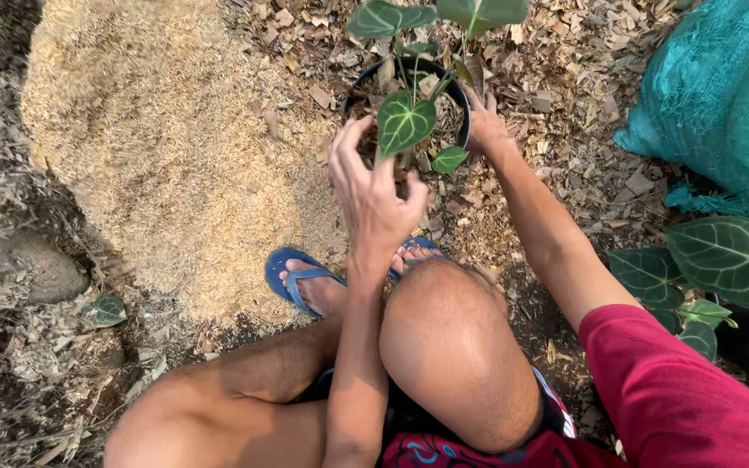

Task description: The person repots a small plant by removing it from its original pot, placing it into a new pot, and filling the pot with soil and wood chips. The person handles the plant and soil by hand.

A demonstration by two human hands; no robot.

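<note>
While the person squats over the ground, both hands are at a black plastic pot (357,91) that sits on dry leaf litter (565,69), just beside a big heap of tan rice husk (158,147). Left hand (373,195) hovers at the near rim, fingers curled loose and partly spread, thumb out toward the plant; it touches or nearly touches the fill inside, cannot tell if it pinches anything. Right hand (485,126) sits at the pot's right rim, fingers wrapped against the edge, closed on it. Pot holds a small plant (405,121) with heart-shaped dark green leaves, pale veins, stems upright; fill looks like coarse dry chips. Blue flip-flops (292,277) on both feet, just below the pot. Teal mesh sack (721,95) top right, well apart. Another veined-leaf plant (726,256) at right edge, near the red sleeve (678,399).
</note>
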